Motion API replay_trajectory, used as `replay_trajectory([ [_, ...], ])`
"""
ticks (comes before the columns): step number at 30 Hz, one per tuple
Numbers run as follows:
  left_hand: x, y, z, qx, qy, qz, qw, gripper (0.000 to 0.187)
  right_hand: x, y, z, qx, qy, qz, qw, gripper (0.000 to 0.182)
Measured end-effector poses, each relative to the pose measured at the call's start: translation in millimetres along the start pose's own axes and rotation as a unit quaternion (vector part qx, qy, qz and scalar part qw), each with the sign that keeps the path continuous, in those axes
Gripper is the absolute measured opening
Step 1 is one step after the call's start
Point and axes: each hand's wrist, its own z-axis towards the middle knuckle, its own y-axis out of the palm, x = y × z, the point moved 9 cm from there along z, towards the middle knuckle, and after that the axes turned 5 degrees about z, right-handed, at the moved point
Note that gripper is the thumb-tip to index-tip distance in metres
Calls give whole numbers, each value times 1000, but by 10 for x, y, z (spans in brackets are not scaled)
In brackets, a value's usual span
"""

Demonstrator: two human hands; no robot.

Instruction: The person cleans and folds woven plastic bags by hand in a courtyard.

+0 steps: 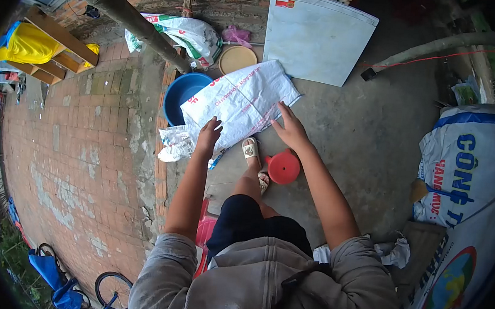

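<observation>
Both arms reach forward over a white woven sack (235,97) with red print, which lies across the rim of a blue basin (176,95). My left hand (208,136) is raised near the sack's lower left side, fingers apart and holding nothing. Over the sack's right edge, my right hand (290,129) is spread with thumb and fingers apart, also bare. A crumpled clear-and-white plastic bag (176,143) lies left of my left hand. Below my right hand stands a small red stool (284,167), close to my sandalled feet (250,153).
A large white board (319,40) leans at the back. Beside it lie a round tan tray (237,60), a pink bag (236,35) and another sack (190,35). A wooden pole (119,11) slants at upper left. Big printed sacks (470,168) stand at right; a red chair (205,230) is by my leg.
</observation>
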Motion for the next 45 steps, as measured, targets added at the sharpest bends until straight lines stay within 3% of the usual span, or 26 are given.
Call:
replay_trajectory([
  [2,-424,-324,33,51,-61,-109,991,71,220,196,-100,-58,55,-25,996,64],
  [3,-993,-266,559,77,-127,-166,975,74,829,199,113,-81,91,-47,991,64],
  [5,-1272,-638,1003,143,-140,-162,966,75,1372,369,331,-78,159,-71,982,63],
  [8,-1917,-1027,1352,215,-189,-163,944,80,1897,492,418,-53,190,-37,980,61],
  [12,-2470,-1189,1700,262,-228,-186,919,85,2372,619,357,-13,258,19,966,60],
  [17,-2941,-1393,2177,279,-253,-69,924,84,2899,876,251,6,266,74,961,58],
  [21,-3416,-1619,2390,300,-238,208,900,112,3274,906,195,-22,270,109,956,58],
  [26,-3841,-1528,2530,348,-215,208,889,117,4057,635,-20,-39,262,86,960,60],
  [27,-4087,-1680,2574,409,-180,270,853,108,4157,502,-100,-27,251,74,965,61],
  [28,-4397,-1487,2692,427,-166,182,870,95,4379,290,-259,24,371,181,911,60],
  [29,-4469,-1476,2668,457,-144,89,873,81,4610,199,-457,20,323,129,937,60],
  [30,-4496,-1307,2669,457,-154,90,872,81,4680,142,-564,21,344,130,930,61],
  [32,-4060,-718,2672,532,-11,125,838,51,4825,76,-667,20,366,136,920,61],
  [34,-3682,84,2865,487,88,119,861,32,4947,138,-660,44,345,209,914,64],
  [35,-3534,573,2958,409,86,135,898,30,4897,120,-582,49,347,211,913,64],
  [37,-3258,1734,2984,239,64,182,952,27,4762,286,-553,58,462,399,790,75],
  [38,-3206,2264,2974,86,-122,460,876,27,4769,292,-593,62,463,402,787,75],
  [39,-3235,2742,2918,44,85,558,824,29,4733,350,-584,37,445,434,782,82],
  [41,-3604,3225,2837,-67,160,564,807,31,4638,443,-540,-16,403,492,771,96],
  [42,-3684,3323,2824,-101,143,537,825,32,4648,447,-506,-12,403,499,767,108],
  [43,-3766,3390,2805,-134,126,509,841,34,4655,454,-469,-10,400,501,768,108],
  [45,-3938,3360,2685,-182,113,533,819,36,4765,423,-535,-3,451,375,810,115],
])
